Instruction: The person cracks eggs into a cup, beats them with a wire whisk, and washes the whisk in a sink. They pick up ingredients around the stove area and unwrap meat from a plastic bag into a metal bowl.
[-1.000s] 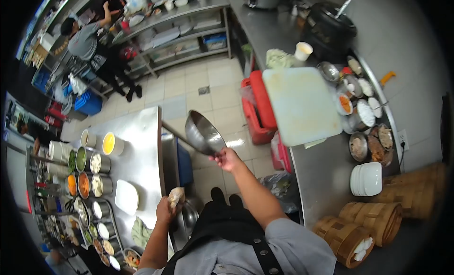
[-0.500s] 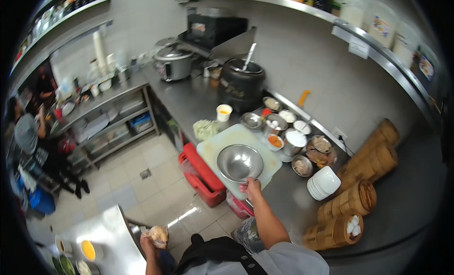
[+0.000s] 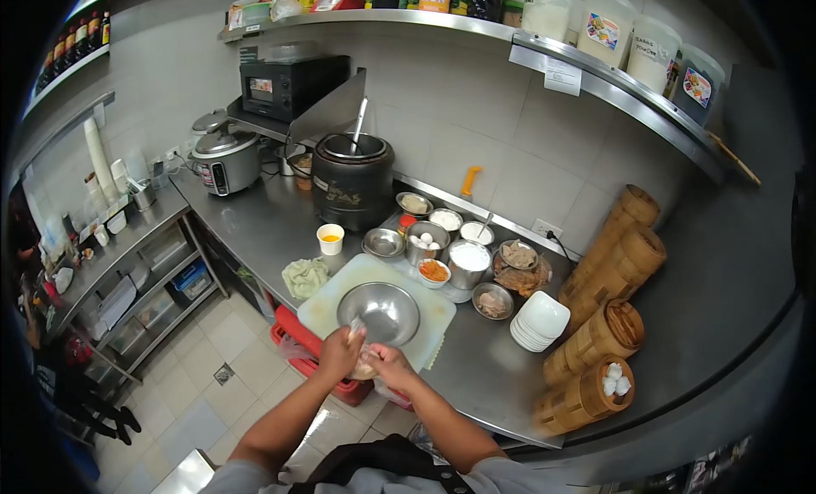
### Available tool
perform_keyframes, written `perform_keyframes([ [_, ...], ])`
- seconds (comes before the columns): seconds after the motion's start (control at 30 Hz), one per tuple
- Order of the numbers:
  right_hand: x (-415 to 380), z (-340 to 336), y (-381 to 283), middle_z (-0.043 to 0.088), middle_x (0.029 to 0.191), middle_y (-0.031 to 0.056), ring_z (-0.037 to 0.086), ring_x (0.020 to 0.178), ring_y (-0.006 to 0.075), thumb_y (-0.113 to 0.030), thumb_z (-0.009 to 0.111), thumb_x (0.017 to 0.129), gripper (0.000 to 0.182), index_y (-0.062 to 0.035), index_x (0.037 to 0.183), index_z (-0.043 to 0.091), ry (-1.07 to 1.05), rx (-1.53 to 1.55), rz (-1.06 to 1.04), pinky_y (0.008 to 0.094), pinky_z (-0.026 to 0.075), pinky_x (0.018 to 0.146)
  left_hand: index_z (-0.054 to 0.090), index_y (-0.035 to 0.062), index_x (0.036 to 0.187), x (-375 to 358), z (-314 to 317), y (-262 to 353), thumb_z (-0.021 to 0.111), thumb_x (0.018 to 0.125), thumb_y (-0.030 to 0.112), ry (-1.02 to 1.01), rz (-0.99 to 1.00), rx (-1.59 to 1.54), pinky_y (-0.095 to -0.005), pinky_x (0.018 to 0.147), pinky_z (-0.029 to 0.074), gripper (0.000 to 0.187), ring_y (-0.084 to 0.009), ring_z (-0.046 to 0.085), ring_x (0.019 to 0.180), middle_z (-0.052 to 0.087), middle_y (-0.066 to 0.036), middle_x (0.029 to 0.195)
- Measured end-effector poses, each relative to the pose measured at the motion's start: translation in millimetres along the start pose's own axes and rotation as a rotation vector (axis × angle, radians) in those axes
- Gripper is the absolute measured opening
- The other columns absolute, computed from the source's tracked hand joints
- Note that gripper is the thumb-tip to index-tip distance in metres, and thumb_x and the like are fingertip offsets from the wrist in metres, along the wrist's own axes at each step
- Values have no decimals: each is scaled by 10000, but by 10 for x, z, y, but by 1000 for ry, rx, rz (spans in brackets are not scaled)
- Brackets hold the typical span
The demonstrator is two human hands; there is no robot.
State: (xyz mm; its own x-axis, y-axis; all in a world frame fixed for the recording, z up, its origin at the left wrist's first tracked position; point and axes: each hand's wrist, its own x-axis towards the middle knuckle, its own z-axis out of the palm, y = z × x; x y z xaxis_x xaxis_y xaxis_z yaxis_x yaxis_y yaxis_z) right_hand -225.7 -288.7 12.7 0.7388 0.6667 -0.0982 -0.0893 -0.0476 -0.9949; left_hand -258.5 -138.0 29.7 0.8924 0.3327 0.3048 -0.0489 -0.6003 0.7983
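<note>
My left hand (image 3: 340,351) is closed on the gathered top of a clear plastic bag (image 3: 365,372) with pale orange-brown contents I cannot identify. My right hand (image 3: 391,366) grips the bag's other side, fingers closed on the plastic. Both hands are close together at the near rim of a steel mixing bowl (image 3: 379,314). The bowl rests on a whitish cutting board (image 3: 316,314), and nothing shows inside it. A crumpled pale green cloth (image 3: 306,278) lies by the board's left corner, with a white cup of yellow liquid (image 3: 331,238) behind it.
Behind the board stand a bowl of shredded orange food (image 3: 433,273), a pot of eggs (image 3: 427,241) and a container of white powder (image 3: 469,263). Stacked white dishes (image 3: 541,321) and bamboo steamers (image 3: 586,392) line the right. A black soup warmer (image 3: 352,181) stands at the back; a red bin (image 3: 293,333) is below.
My right hand has let go of the bowl and taken hold of the bag. My left hand has brought the bag up from the lower left to the bowl. The view has turned right.
</note>
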Motion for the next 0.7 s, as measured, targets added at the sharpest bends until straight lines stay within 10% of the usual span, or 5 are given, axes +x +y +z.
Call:
perform_keyframes([
  [0.2, 244, -605, -78, 650, 921, 18, 608, 806, 81, -194, 624, 888, 197, -31, 999, 612, 147, 334, -55, 227, 478, 735, 573, -5, 667, 639, 446, 593, 597, 867, 395, -112, -74, -229, -375, 493, 391, 448, -222, 505, 485, 537, -153, 541],
  [0.7, 891, -661, 399, 634, 989, 60, 634, 847, 159, -288, 566, 900, 305, -41, 1080, 571, 132, 744, 52, 298, 505, 751, 496, 10, 488, 1294, 1116, -481, 664, 823, 316, -200, -80, -293, -359, 437, 305, 483, -121, 364, 440, 445, -41, 452],
])
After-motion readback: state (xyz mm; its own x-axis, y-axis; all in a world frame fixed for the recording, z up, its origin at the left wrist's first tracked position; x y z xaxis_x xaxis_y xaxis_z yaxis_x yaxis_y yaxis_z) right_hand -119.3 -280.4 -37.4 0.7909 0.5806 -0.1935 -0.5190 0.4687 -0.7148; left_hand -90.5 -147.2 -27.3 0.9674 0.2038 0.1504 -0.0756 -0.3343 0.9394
